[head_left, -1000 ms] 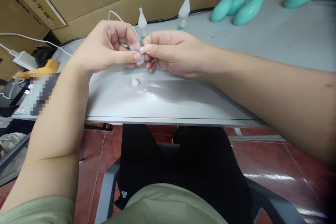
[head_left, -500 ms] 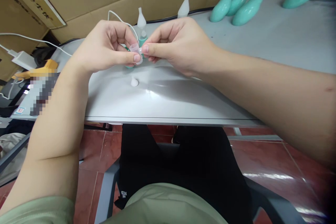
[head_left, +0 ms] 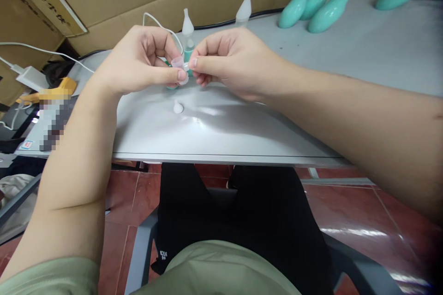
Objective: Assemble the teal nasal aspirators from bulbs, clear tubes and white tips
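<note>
Plastic piece [head_left: 177, 62] (translucent) — between left hand [head_left: 147, 57], gripping it, and right hand [head_left: 235, 62], pinching its stub [head_left: 186, 66]

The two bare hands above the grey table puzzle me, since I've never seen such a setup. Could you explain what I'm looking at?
There's no machine here: a person works bare-handed, filmed from a camera worn on the head, facing forward and down. The left hand holds a small translucent piece; the right hand pinches its side stub. What lies behind the left fingers is partly hidden. Nearer the person, a small white cone sits on the grey table. Beyond are two pointed white nozzles, and farther right, rounded turquoise pieces.
</note>
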Motion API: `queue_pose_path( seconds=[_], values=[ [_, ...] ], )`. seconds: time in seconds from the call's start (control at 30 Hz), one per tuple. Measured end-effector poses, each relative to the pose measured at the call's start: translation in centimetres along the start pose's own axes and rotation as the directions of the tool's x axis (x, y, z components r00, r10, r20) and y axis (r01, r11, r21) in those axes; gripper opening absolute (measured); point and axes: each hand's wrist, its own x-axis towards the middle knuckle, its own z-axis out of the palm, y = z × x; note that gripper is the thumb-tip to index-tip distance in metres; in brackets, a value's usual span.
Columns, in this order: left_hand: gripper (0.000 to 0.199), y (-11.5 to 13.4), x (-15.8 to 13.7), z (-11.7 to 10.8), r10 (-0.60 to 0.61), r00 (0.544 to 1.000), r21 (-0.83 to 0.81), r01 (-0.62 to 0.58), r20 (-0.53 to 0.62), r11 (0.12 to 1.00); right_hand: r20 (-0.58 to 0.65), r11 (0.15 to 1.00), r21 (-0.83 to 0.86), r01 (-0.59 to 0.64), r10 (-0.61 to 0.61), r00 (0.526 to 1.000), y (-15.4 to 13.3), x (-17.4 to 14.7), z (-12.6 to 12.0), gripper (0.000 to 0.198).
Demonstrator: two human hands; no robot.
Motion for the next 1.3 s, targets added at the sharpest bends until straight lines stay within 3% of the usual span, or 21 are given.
queue_pose_path(
  seconds=[0.2,0.37,0.6,0.8,1.07,1.17,1.3],
  values=[
    [0.043,-0.3,0.1,-0.3,0.016,0.998,-0.058,-0.013,0.066,0.998,0.121,0.990,0.088,-0.109,0.098,0.988,0.5,0.2,-0.3,0.049],
    [0.043,-0.2,0.1,-0.4,0.013,0.995,-0.064,-0.006,0.098,0.998,0.145,0.983,0.132,-0.130,0.111,0.983,0.4,0.5,-0.2,0.058],
    [0.022,1.1,-0.6,0.3,-0.017,0.997,-0.047,0.021,0.071,0.999,0.138,0.972,0.181,-0.151,0.127,0.982,0.7,0.8,0.1,0.053],
    [0.021,2.3,-1.0,0.5,-0.105,0.986,-0.045,0.111,0.131,0.993,0.167,1.000,-0.016,0.018,-0.015,0.986,0.6,0.7,-0.5,0.045],
    [0.019,2.4,-1.2,-0.1,-0.173,0.970,0.067,0.164,0.173,0.984,0.175,0.968,-0.194,0.158,-0.125,0.977,-0.3,1.5,-1.7,0.036],
    [0.020,2.7,-1.4,0.0,-0.152,0.977,0.046,0.147,0.149,0.988,0.154,0.940,-0.295,0.173,-0.132,0.979,-0.8,1.5,-2.1,0.026],
    [0.024,2.8,-1.5,-0.2,-0.088,0.992,0.025,0.086,0.090,0.996,0.116,0.941,-0.299,0.159,-0.130,0.985,-0.6,0.9,-1.8,0.023]
  ],
)
